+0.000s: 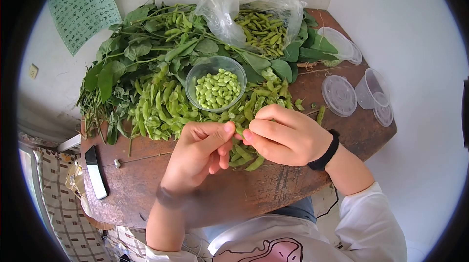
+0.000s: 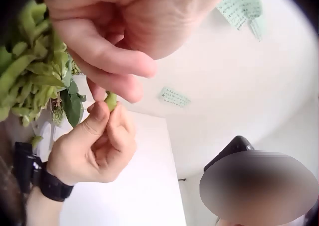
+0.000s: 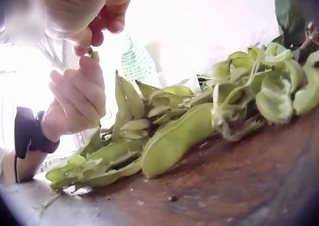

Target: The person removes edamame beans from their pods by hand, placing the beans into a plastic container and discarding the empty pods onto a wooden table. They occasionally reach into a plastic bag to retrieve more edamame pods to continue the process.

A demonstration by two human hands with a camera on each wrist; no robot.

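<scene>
In the head view, my left hand [image 1: 195, 152] and right hand [image 1: 288, 135] meet in front of a clear bowl [image 1: 189, 83] of shelled green beans [image 1: 217, 89]. Both hold one small green soybean pod [image 2: 111, 101] between thumb and fingertips. The left wrist view shows the right hand [image 2: 102, 149] pinching this pod from below, with the left fingers over it. From the right wrist, the left hand [image 3: 77, 96] is seen raised above the table, its fingertips at the pod, which is mostly hidden. More pods [image 1: 239, 157] lie just beneath the hands.
Leafy soybean stalks [image 1: 132, 49] cover the table's back. A plastic bag [image 1: 220, 17] with more pods [image 1: 266, 32] stands there. Lids [image 1: 339, 96] and a clear cup [image 1: 364, 91] are at right. A black-and-white phone-like object [image 1: 96, 174] lies on the wooden table [image 1: 132, 201] at left.
</scene>
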